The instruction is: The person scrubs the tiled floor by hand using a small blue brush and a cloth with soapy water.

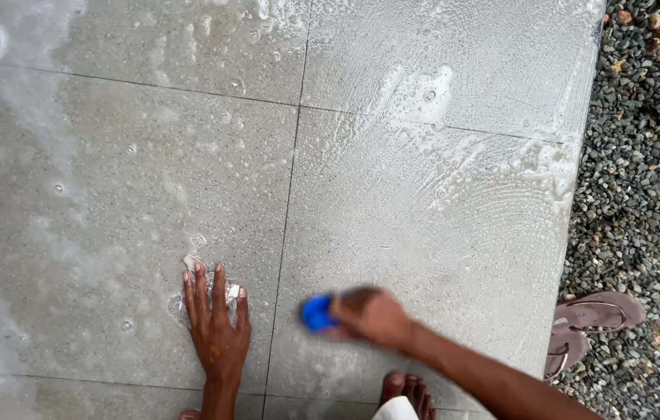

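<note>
While gripped by right hand [370,315]: blue scrubber [317,313] on wet tiles [112,194].

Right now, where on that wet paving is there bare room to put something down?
The upper-left tiles lie bare above the left hand. The right tile, between the foam and gravel edge, is bare too. It is crowded near the right hand, blue scrubber and foot.

left hand [217,323]: flat, palm down, fingers spread and pointing far, arm straight at near edge
right hand [369,315]: curled in a closed grip, blurred, forearm slanting in from near right
foot [408,389]: bare toes, near edge
</note>
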